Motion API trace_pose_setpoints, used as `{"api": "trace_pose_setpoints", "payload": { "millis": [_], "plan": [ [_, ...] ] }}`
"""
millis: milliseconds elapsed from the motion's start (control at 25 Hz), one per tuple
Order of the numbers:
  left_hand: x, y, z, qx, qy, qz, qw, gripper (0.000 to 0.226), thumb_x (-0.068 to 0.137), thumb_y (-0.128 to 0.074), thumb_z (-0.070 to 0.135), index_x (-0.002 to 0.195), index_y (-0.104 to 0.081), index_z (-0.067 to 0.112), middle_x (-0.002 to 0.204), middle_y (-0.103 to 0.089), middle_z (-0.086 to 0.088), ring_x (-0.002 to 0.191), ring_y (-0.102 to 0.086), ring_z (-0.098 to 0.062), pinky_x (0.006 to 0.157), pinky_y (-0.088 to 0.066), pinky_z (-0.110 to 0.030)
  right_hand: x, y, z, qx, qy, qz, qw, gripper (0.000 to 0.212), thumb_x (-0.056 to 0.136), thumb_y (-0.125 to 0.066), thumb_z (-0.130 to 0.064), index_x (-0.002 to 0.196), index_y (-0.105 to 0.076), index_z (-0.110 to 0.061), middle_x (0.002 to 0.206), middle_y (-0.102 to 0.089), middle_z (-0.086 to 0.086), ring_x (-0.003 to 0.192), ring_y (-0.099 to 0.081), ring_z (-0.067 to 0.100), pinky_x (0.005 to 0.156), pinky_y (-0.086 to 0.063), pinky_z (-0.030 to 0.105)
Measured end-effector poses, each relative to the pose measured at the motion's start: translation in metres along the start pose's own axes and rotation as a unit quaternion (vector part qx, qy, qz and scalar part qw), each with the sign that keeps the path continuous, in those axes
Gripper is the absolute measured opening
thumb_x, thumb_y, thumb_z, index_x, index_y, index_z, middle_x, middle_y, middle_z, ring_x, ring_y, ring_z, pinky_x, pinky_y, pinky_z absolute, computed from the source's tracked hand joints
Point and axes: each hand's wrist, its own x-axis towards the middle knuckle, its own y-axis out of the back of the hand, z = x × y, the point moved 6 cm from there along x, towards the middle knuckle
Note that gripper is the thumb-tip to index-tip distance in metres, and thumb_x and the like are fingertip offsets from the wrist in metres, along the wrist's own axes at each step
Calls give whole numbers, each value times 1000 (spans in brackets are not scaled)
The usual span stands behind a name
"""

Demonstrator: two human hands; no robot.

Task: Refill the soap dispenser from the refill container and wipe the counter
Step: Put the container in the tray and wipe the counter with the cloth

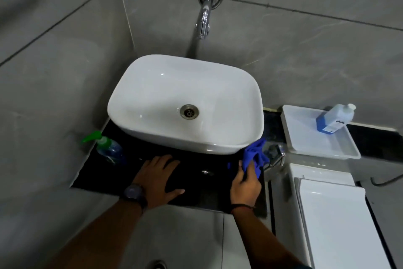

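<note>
Left hand flat, open on counter; right hand grips cloth; dispenser upright, nozzle pointing left.

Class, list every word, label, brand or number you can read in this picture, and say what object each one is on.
No text can be read.
Refill bottle in the white tray: dark label strip, print too small and blurred.
Soap dispenser: no readable label.
Wristwatch: face too dark to read.

Head camera looks steeply down, close over the basin.
</note>
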Motion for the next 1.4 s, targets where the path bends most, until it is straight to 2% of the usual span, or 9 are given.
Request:
{"api": "trace_pose_setpoints", "payload": {
  "millis": [80, 160, 280, 400, 560, 720, 1000, 1160, 1400],
  "plan": [
    [-9, -12, -24, 2, 67, -36, 997, 94, 64, -51, 76, 140, -34, 24, 145, -36, -7, 127, -37, -31, 102, -34, -47, -15, -11, 3, -22, 47, -62, 997, 37, 79, -63, 9, 115, -61, 3, 111, -65, 26, 98, -64, 43, 84, -51, 52],
    [-14, -21, -37, 5, 100, -48, 994, 102, 61, -52, 78, 144, -27, 24, 150, -28, -7, 133, -29, -31, 106, -29, -48, -37, -28, -1, -88, 181, -176, 964, 40, 75, -63, 8, 114, -63, -2, 118, -62, 23, 115, -53, 45, 99, -36, 63],
    [-18, -32, -49, -3, 123, -54, 991, 108, 59, -55, 78, 145, -23, 22, 154, -21, -6, 138, -21, -31, 111, -25, -45, -63, -47, -10, -197, 337, -295, 872, 41, 80, -61, -36, 119, -62, -21, 135, -53, 11, 132, -39, 36, 108, -27, 57],
    [-18, -37, -51, -7, 131, -40, 991, 110, 57, -57, 78, 145, -24, 21, 154, -20, -6, 140, -18, -29, 113, -21, -44, -56, -59, -25, -232, 298, -244, 893, 54, 84, -43, -59, 126, -54, -27, 139, -49, 8, 130, -39, 31, 105, -30, 47],
    [-16, -44, -53, -11, 146, -51, 988, 116, 52, -52, 83, 146, -18, 24, 156, -15, -2, 142, -11, -24, 113, -16, -44, -63, -94, -19, -369, 219, -279, 859, 65, 89, -13, -62, 147, -11, -32, 158, -5, 8, 144, 7, 27, 111, 14, 51],
    [-17, -46, -56, -21, 154, -38, 987, 124, 48, -54, 83, 147, -13, 22, 156, -16, -2, 142, -12, -22, 114, -16, -44, -79, -124, -35, -359, 213, -311, 854, 65, 90, -16, -59, 147, -1, -31, 158, -3, 7, 143, 12, 27, 105, 25, 50],
    [-22, -47, -58, -22, 154, -39, 987, 129, 45, -53, 86, 147, -8, 21, 157, -12, -3, 143, -8, -21, 114, -11, -42, -78, -116, -28, -318, 303, -326, 837, 71, 85, -16, -67, 147, -4, -34, 158, -4, -1, 143, 11, 19, 110, 19, 49],
    [-21, -46, -59, -8, 158, -53, 986, 126, 45, -50, 88, 147, -11, 24, 157, -7, -1, 143, -3, -20, 115, -9, -45, -51, -72, 1, -353, 185, -225, 889, 93, 73, -20, -83, 147, -13, -26, 158, -4, 8, 143, 10, 25, 112, 14, 50],
    [-25, -48, -54, -1, 169, -55, 984, 126, 43, -45, 89, 146, -10, 27, 158, -6, 2, 143, -3, -19, 114, -10, -49, -58, -83, -11, -368, 103, -222, 897, 99, 68, -17, -87, 147, -11, -28, 158, -4, 11, 143, 11, 29, 112, 10, 55]
  ]
}}
